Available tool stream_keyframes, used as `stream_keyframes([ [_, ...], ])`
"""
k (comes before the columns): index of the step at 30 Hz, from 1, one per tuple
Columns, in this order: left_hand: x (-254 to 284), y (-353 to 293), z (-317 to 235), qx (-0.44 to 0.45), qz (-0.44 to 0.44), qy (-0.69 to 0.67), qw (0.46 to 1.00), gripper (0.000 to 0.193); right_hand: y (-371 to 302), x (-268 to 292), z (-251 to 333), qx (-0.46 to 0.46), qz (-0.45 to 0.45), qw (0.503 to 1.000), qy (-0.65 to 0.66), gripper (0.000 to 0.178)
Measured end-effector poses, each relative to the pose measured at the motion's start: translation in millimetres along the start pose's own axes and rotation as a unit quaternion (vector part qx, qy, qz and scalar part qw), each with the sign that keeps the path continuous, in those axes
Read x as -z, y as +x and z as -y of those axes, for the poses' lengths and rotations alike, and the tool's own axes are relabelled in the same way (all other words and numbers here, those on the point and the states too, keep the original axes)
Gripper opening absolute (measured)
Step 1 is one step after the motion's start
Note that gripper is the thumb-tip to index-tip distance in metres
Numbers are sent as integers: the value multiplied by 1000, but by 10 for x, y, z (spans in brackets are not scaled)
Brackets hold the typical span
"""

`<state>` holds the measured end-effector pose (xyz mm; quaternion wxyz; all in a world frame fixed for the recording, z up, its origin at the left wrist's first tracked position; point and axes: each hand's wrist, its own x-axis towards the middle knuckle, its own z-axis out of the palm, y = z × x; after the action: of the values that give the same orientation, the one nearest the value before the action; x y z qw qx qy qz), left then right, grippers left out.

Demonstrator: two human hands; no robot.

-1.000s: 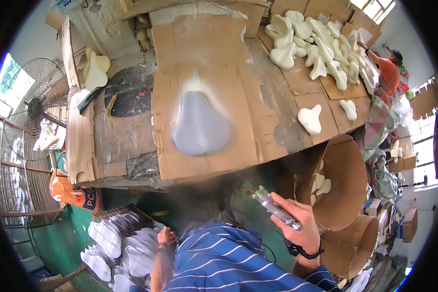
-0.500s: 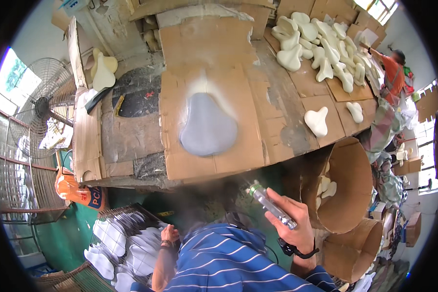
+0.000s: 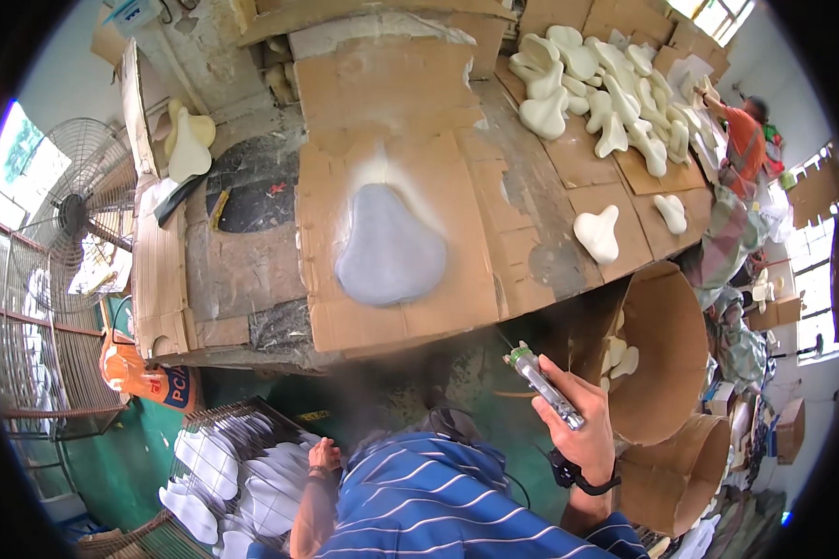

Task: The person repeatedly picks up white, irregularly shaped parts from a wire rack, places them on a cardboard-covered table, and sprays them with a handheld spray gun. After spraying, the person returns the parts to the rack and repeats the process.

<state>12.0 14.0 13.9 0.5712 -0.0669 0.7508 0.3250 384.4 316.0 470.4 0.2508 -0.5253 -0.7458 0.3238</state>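
A saddle-shaped pad [image 3: 390, 250] with a grey coated surface lies flat on the cardboard sheet [image 3: 471, 303] in the middle of the table, narrow end pointing away from me. Pale overspray rings its far edges. My right hand [image 3: 580, 421] is closed around a small metal spray gun [image 3: 543, 384] with a green ring at its front, held off the table's front edge and apart from the pad. My left hand [image 3: 324, 455] hangs at my side, fingers loosely bent and holding nothing. Nearest to it is a wire rack [image 3: 261, 407] of whitish saddle-shaped pieces [image 3: 275, 480].
Cream saddle-shaped pieces [image 3: 615, 84] are heaped at the far right, with two loose ones [image 3: 598, 235] nearer. Round cardboard bins [image 3: 667, 363] stand right of me. At left are a large fan [image 3: 73, 214] and an orange bag [image 3: 140, 374]. A person in orange [image 3: 744, 140] works far right.
My right hand and the spray gun have shifted slightly right and lower in view. The camera view has moved a little. The grey pad stays in place on the cardboard.
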Motion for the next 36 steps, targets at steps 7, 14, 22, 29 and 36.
stream_keyframes([
  [7,16,116,-33,-22,17,-18,999,49,51,-18,185,39,-31,998,40,59],
  [14,-75,39,-245,-6,-9,-7,1000,50,57,76,148,57,18,998,15,61],
  [22,-79,59,-159,5,-4,30,1000,52,8,156,82,38,111,992,-39,65],
  [29,-71,148,-132,-26,11,47,999,46,-39,100,-25,-9,-46,999,14,57],
  [36,-42,381,-290,8,41,-18,999,45,-181,-64,50,-21,35,995,89,55],
])
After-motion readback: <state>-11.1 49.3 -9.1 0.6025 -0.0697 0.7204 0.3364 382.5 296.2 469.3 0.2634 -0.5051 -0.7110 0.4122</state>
